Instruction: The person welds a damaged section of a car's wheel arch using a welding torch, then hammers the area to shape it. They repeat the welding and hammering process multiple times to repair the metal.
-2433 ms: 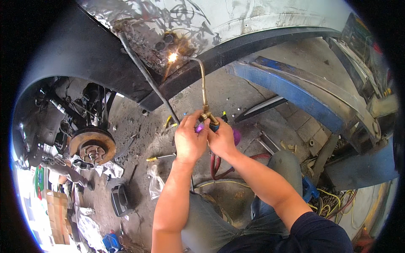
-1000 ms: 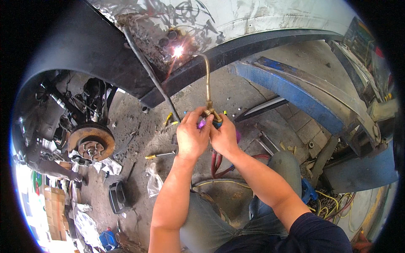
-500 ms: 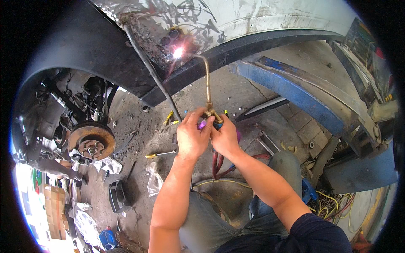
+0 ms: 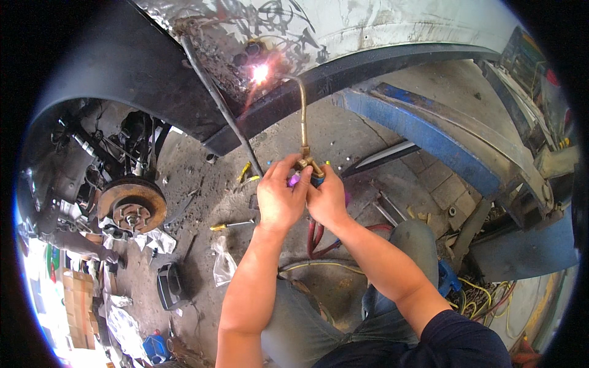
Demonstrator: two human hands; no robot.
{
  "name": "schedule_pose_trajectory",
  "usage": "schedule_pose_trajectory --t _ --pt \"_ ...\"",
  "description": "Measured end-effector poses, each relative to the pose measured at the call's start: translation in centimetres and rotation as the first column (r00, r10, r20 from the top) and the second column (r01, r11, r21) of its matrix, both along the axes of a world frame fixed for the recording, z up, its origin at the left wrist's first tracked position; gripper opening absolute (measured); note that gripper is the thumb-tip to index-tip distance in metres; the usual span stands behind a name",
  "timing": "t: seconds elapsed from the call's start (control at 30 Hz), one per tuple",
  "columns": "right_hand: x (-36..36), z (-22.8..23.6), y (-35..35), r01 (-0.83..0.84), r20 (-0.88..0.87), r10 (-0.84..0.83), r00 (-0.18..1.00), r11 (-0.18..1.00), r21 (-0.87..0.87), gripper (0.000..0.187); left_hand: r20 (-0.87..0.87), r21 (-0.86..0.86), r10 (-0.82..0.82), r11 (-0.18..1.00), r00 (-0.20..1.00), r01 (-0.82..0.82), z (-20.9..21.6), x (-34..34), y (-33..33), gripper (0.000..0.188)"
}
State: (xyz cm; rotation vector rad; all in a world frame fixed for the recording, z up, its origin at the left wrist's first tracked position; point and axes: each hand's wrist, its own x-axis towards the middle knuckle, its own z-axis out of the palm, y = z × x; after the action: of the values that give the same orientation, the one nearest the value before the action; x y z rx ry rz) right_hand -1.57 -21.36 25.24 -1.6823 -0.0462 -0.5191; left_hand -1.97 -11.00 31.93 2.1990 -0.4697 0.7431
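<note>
A brass gas torch (image 4: 303, 116) with a bent neck rises from my two hands, its tip at a bright glare (image 4: 260, 73) against the scorched, bare metal of the car body panel (image 4: 368, 27). My left hand (image 4: 279, 195) is closed around the torch's valve end, beside a purple knob (image 4: 294, 180). My right hand (image 4: 327, 197) is wrapped round the handle, thumb and fingers against the brass fittings. Red hoses (image 4: 314, 239) hang below the hands. The glare hides the exact spot being heated. A long dark bar (image 4: 215, 95) slants down to the left hand and passes behind it.
A brake disc (image 4: 132, 205) shows in the wheel arch at left. At right is a blue lift arm (image 4: 423, 132). On the floor lie a yellow-handled screwdriver (image 4: 232, 226), a clear plastic bag (image 4: 224, 264) and a black plastic part (image 4: 172, 287). Yellow cables (image 4: 485, 300) lie at lower right.
Both hands and the torch stay nearly in place. The glare at the tip has shifted very slightly and looks a little larger.
</note>
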Motion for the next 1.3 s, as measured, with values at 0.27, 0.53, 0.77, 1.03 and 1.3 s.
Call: schedule_pose_trajectory --t 0.27,0.53,0.77,1.03,1.3 --pt "-0.09 -0.36 0.05 -0.01 -0.013 0.009 1.0 0.999 -0.041 0.031 0.003 -0.008 -0.001 1.0 1.0 0.001 -0.57 0.06 0.4 0.03" --pt "-0.01 -0.55 0.23 0.026 -0.02 -0.027 0.999 0.999 -0.024 0.032 -0.024 -0.009 0.005 1.0 1.0 -0.005 -0.66 0.38 0.13 0.029" --pt "0.03 0.0 0.09 0.006 -0.032 -0.005 0.999 1.0 0.015 0.034 -0.01 -0.023 0.012 1.0 1.0 -0.012 -0.4 0.29 -0.12 0.029" --pt "-0.23 0.3 0.02 -0.023 -0.051 0.023 0.998 1.0 -0.003 0.031 -0.03 -0.039 0.005 0.999 1.0 -0.006 -0.36 -0.02 0.14 0.029" --pt "-0.32 -0.48 0.05 -0.001 -0.06 0.002 0.998 1.0 0.014 0.032 -0.04 -0.035 -0.018 0.999 0.999 0.017 -0.62 0.11 0.09 0.029"
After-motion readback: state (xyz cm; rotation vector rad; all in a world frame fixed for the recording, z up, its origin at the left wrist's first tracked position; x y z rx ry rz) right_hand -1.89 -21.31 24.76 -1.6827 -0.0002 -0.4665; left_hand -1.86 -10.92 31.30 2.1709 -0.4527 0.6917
